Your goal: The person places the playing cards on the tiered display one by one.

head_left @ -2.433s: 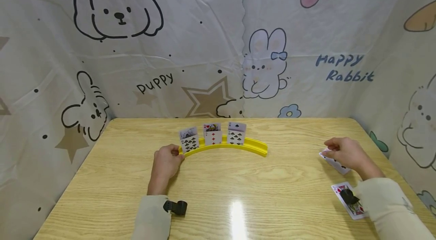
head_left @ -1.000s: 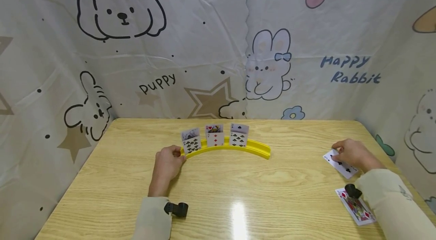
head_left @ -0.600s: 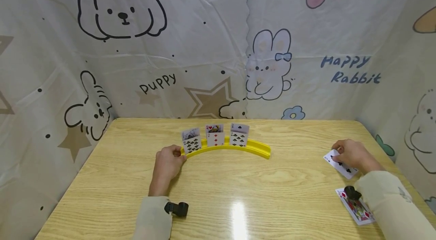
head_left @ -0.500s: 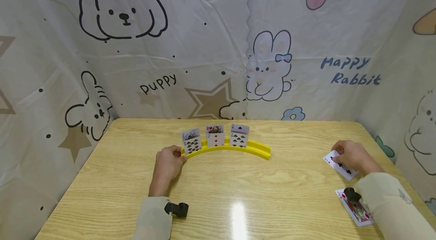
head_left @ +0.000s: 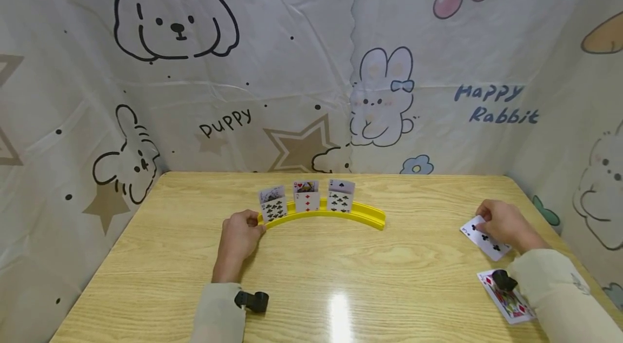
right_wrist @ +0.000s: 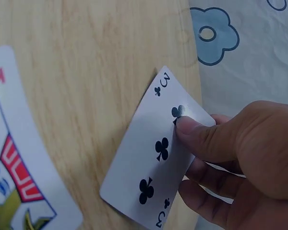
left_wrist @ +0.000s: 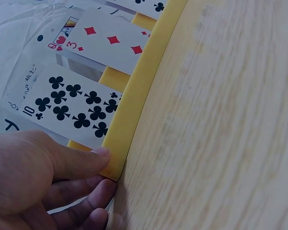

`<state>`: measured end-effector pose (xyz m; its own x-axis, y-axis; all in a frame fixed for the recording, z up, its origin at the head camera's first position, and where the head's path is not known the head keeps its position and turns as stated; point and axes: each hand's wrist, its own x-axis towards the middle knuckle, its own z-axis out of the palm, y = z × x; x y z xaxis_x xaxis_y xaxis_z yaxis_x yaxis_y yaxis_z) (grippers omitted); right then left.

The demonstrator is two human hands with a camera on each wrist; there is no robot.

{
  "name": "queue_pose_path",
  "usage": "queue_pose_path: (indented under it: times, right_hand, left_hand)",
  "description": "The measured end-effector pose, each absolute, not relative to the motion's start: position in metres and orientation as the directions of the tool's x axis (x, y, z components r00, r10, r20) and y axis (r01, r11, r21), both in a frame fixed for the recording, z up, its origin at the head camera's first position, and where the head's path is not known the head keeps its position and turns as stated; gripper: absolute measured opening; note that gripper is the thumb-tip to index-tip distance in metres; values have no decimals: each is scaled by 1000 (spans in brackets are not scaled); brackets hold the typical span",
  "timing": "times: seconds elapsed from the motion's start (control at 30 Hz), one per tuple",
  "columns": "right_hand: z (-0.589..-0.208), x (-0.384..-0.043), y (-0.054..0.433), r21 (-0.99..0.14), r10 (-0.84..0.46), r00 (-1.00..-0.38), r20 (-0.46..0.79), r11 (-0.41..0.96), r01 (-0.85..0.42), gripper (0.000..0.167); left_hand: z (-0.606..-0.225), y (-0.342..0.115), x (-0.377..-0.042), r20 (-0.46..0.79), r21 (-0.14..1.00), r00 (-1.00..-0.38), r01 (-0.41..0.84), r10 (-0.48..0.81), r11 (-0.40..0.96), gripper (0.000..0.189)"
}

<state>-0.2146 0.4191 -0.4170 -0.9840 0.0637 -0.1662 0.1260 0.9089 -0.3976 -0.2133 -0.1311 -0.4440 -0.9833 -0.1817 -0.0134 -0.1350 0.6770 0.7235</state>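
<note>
My left hand point(head_left: 239, 236) pinches the left end of a curved yellow card holder point(head_left: 362, 214), thumb on its front wall in the left wrist view. Cards stand upright in the holder in pairs: a ten of clubs point(left_wrist: 77, 105), a three of diamonds point(left_wrist: 108, 40) with a queen of hearts point(head_left: 305, 186) behind it, and a clubs card point(head_left: 339, 202) with a spade card point(head_left: 342, 185) behind. At the right, my right hand point(head_left: 506, 224) pinches a three of clubs point(right_wrist: 153, 153), thumb on its face and fingers behind its edge.
A face-up diamond court card point(head_left: 511, 302) lies on the wooden table point(head_left: 413, 278), partly under the right sleeve and wrist camera. A printed cloth point(head_left: 292, 61) hangs behind and at both sides of the table.
My right thumb has shifted onto the three of clubs, and more of its face shows now. The left hand stays on the holder's end; the head view shifts slightly.
</note>
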Motion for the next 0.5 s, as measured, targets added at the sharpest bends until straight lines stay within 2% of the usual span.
queue_pose_path:
  times: [0.23, 0.5]
  right_hand:
    - [-406, -211, 419, -380, -17, -997, -78, 925, 14, 15]
    - [-398, -206, 416, -381, -44, -999, -31, 924, -29, 12]
  left_hand:
    - [-443, -131, -212, -20, 727, -983, -139, -181, 673, 32]
    - [-442, -131, -212, -22, 723, -984, -136, -174, 677, 32]
